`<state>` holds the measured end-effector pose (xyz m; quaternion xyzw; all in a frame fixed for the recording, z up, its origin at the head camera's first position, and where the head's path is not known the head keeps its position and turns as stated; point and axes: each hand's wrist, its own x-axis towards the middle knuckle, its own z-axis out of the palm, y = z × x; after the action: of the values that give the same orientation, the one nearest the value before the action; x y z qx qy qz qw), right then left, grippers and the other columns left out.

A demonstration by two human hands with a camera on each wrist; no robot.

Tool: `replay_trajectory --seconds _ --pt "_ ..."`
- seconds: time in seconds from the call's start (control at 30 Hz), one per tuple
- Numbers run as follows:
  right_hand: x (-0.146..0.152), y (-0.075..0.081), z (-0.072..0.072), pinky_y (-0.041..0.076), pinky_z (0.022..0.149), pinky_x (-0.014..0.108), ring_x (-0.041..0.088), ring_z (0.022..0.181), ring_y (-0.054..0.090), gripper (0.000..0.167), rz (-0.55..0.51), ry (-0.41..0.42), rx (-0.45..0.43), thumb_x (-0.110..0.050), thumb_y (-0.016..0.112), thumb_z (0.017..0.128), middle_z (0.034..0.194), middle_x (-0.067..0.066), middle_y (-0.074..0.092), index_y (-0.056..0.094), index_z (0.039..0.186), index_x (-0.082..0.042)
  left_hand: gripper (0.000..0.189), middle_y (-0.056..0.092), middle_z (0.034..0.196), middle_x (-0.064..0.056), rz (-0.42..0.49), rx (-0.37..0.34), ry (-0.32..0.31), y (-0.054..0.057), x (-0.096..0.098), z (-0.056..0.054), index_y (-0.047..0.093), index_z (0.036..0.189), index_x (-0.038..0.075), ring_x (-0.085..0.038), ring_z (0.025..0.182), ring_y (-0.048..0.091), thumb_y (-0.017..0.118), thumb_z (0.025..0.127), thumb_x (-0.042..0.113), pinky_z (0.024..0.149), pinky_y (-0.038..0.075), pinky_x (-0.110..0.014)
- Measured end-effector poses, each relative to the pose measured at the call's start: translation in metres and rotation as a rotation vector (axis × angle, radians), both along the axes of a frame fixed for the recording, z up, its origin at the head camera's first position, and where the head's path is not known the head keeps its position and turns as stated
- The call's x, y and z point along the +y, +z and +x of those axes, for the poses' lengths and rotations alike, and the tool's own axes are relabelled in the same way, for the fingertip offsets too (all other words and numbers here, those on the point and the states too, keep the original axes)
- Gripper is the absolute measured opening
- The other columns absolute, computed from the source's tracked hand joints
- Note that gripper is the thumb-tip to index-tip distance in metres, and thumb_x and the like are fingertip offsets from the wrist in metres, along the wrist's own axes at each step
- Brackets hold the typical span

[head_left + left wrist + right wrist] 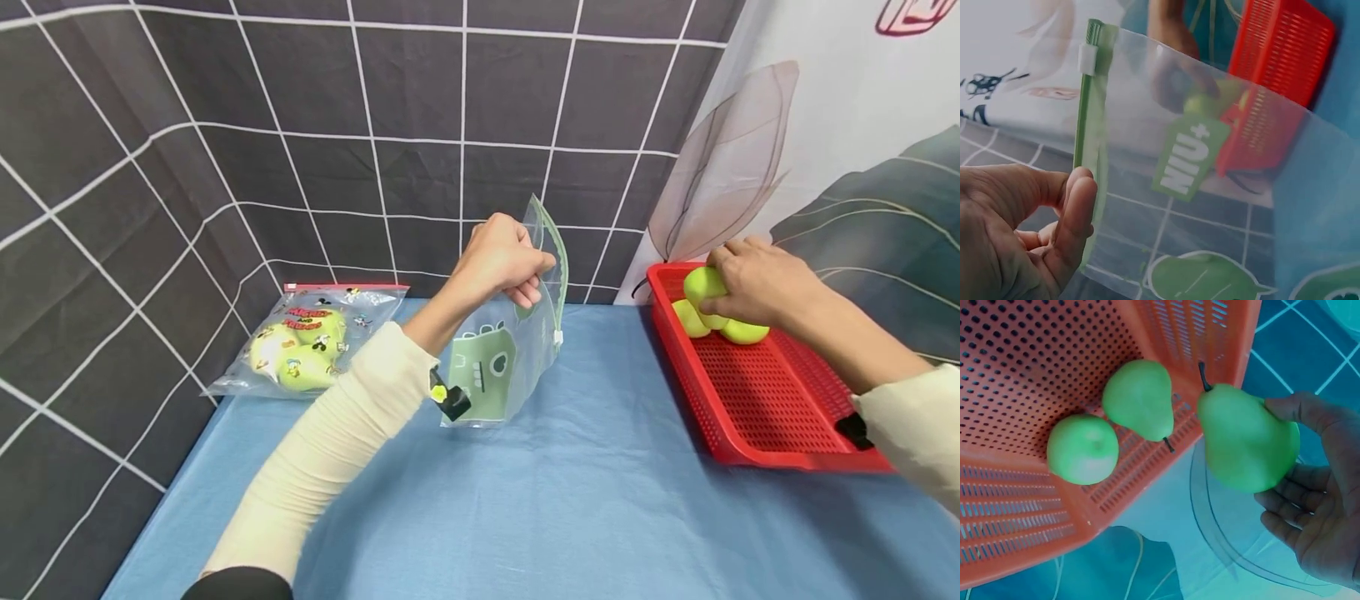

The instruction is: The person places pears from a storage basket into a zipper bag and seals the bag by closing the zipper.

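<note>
My left hand [504, 260] pinches the top edge of a clear zip bag [536, 367] with green print, holding it upright on the cloth. In the left wrist view, thumb and finger meet on the green zip strip [1085, 125], below its white slider [1087, 59]. Over the far end of a red basket [750, 392], my right hand [757, 279] grips a green pear [1244, 440] with a dark stem. Two more green fruits lie in the basket: a pear [1141, 400] and a rounder one [1083, 450].
A second zip bag [375, 308] with a red strip lies at the left, with several green fruits [307, 358] inside. Blue cloth [525, 508] covers the table. A dark tiled backdrop [420, 108] stands behind, and a white printed curtain [825, 92] hangs at the right.
</note>
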<state>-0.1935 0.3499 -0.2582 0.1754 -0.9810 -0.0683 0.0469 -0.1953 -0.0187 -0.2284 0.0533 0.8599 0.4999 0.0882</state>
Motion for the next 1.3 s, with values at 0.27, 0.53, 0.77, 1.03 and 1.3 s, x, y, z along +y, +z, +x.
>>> replay_trajectory --seconds 0.27,0.53,0.77,1.03,1.3 --pt "-0.018 0.012 0.006 0.052 0.092 0.071 0.055 0.116 0.055 0.057 -0.193 0.013 0.187 -0.024 0.088 0.089 0.125 0.037 0.063 0.062 0.127 0.011 0.021 0.077 0.063 -0.011 0.026 0.047 0.065 0.003 0.002 0.0 0.075 0.076 0.003 -0.018 0.048 0.075 0.081 0.096 0.008 0.057 0.071 -0.035" --pt "-0.055 0.039 0.015 0.049 0.094 0.072 0.053 0.131 0.049 0.061 -0.452 0.06 0.329 -0.018 0.084 0.093 0.133 0.033 0.06 0.06 0.143 0.008 0.015 0.075 0.061 -0.009 0.041 0.078 0.097 -0.002 -0.001 0.001 0.081 0.081 -0.002 -0.017 0.047 0.075 0.082 0.094 0.006 0.062 0.073 -0.039" --pt "-0.087 0.055 0.028 0.05 0.095 0.067 0.049 0.131 0.05 0.062 -0.523 0.126 0.403 -0.014 0.087 0.092 0.133 0.03 0.062 0.062 0.144 0.006 0.017 0.075 0.061 -0.01 0.038 0.111 0.072 -0.007 0.004 0.003 0.083 0.08 -0.001 -0.018 0.048 0.075 0.083 0.095 0.008 0.059 0.071 -0.035" --pt "-0.119 0.064 0.023 0.05 0.1 0.063 0.047 0.131 0.051 0.062 -0.593 0.204 0.438 -0.014 0.09 0.091 0.135 0.028 0.065 0.064 0.144 0.005 0.017 0.074 0.059 -0.01 0.051 0.159 0.041 -0.015 0.01 -0.001 0.082 0.082 -0.003 -0.018 0.046 0.072 0.089 0.093 0.007 0.053 0.069 -0.034" --pt "-0.14 0.061 0.015 0.052 0.101 0.062 0.044 0.129 0.054 0.06 -0.597 0.248 0.412 -0.016 0.089 0.093 0.132 0.027 0.065 0.064 0.144 0.004 0.016 0.073 0.058 -0.01 0.083 0.198 0.026 -0.019 0.01 -0.006 0.082 0.081 -0.003 -0.018 0.045 0.072 0.085 0.093 0.006 0.063 0.073 -0.047"
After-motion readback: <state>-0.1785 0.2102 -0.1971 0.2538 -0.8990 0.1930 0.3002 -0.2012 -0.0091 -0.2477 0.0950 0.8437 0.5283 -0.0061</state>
